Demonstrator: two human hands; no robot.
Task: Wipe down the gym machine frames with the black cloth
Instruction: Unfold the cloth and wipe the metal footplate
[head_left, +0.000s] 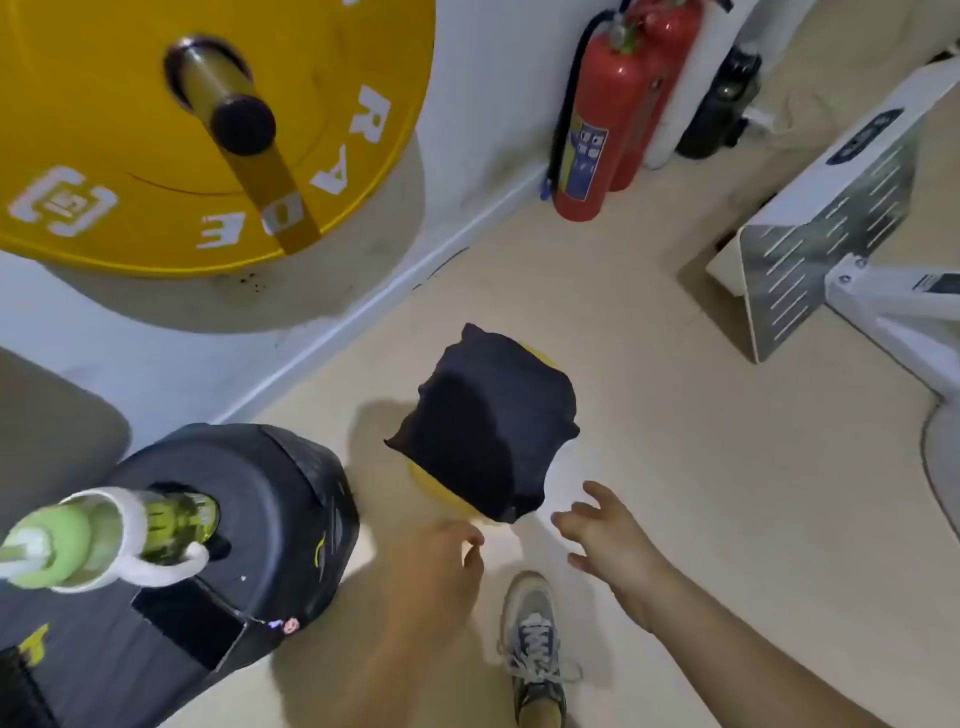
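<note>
The black cloth is draped over a yellow object on the floor, and the left hand and right hand are held just short of it, each grip loose and empty, probably for lifting it.

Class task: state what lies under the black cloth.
A yellow rounded object peeks out beneath the black cloth at its near and far edges. The cloth hides the rest, so what it is stays unclear.

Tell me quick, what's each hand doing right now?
Left hand: fingers curled, blurred; grip cannot be told.
Right hand: open, holding nothing, near the black cloth.
</note>
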